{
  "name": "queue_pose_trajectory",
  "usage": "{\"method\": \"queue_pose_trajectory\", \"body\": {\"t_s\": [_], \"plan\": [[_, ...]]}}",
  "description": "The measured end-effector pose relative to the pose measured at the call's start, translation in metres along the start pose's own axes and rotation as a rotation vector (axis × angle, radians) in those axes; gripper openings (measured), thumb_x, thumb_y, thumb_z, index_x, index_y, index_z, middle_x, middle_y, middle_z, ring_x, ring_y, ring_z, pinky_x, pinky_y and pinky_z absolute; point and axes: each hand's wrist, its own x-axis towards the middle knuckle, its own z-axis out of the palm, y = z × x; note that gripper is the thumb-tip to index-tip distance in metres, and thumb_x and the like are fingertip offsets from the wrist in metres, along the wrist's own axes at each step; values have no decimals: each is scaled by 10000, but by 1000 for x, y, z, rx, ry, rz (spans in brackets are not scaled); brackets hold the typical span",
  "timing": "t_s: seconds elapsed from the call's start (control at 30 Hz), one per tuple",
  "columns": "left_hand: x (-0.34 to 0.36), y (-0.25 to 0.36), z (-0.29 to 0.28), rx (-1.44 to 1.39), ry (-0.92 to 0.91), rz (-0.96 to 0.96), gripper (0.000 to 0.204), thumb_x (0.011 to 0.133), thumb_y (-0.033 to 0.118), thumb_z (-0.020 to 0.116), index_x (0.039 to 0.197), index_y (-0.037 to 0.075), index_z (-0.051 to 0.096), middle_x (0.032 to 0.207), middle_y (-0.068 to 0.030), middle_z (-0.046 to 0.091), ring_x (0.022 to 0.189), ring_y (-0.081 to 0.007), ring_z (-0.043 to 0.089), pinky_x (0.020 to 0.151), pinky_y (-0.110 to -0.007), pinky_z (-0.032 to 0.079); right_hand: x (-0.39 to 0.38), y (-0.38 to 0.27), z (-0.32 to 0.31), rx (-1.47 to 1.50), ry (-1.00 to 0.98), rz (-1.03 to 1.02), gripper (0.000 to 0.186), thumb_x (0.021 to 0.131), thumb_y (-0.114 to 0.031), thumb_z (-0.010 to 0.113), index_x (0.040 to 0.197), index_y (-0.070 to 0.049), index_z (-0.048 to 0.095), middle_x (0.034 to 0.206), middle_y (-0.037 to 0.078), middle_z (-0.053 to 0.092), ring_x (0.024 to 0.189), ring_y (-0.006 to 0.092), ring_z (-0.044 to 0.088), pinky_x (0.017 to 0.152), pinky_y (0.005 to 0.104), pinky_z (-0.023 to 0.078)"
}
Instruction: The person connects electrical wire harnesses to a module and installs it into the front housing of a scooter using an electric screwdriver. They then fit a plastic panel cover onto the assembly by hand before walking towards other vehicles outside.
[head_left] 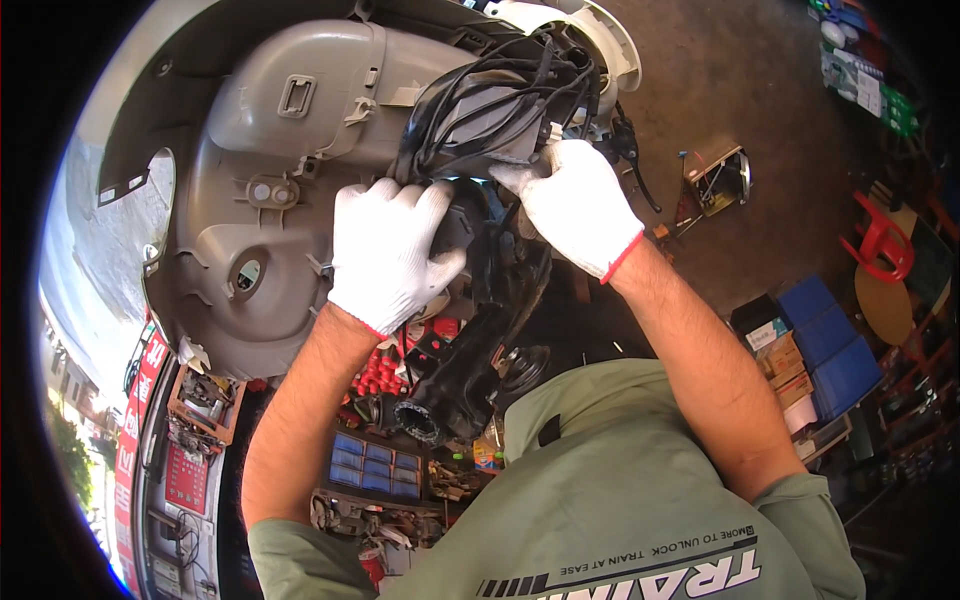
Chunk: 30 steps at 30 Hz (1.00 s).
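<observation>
Both my hands wear white knit gloves with red cuffs, raised to a wiring harness (480,110) of many black cables bunched at a scooter's front end. My left hand (388,250) has its fingers curled over the harness's lower left end, with the thumb standing off to the side. My right hand (580,205) is closed at the lower right of the bundle, thumb and forefinger together. Its fingertips' hold is hidden. A small white connector (554,132) sits just above it. Left of the hands is a large grey plastic scooter panel (300,90), inner side showing.
Black frame parts (455,375) hang below my hands. A black brake lever (628,150) juts out to the right. On the floor stand a small wooden-sided box (715,185), a red stool (885,240) and blue boxes (825,345). Blue parts bins (375,465) lie lower left.
</observation>
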Motion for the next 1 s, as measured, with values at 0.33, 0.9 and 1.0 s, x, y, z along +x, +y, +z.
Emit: {"method": "queue_pose_trajectory", "body": {"t_s": [0.33, 0.9, 1.0], "plan": [[10, 2, -4, 46, -139, -4, 334, 596, 274, 739, 836, 78, 616, 701, -82, 630, 751, -305, 589, 675, -441, 395, -4, 0, 2, 12, 33, -43, 437, 932, -354, 655, 842, 74, 673, 865, 266, 666, 860, 419, 664, 793, 488, 524], [6, -6, -3, 2, -93, 19, 376, 648, 337, 774, 897, 72, 678, 706, -85, 646, 774, -284, 609, 695, -436, 430, -21, -6, -15, 21, -145, -10, 414, 963, -362, 636, 881, 38, 705, 740, 201, 662, 721, 392, 640, 717, 460, 507], [6, -7, 1, -2, -79, 18, 375, 615, 314, 775, 876, 71, 659, 738, -89, 650, 791, -291, 612, 684, -437, 426, -32, 6, -26, 96, -189, -44, 332, 981, -303, 616, 899, 9, 693, 685, 152, 636, 657, 317, 617, 669, 409, 498]]}}
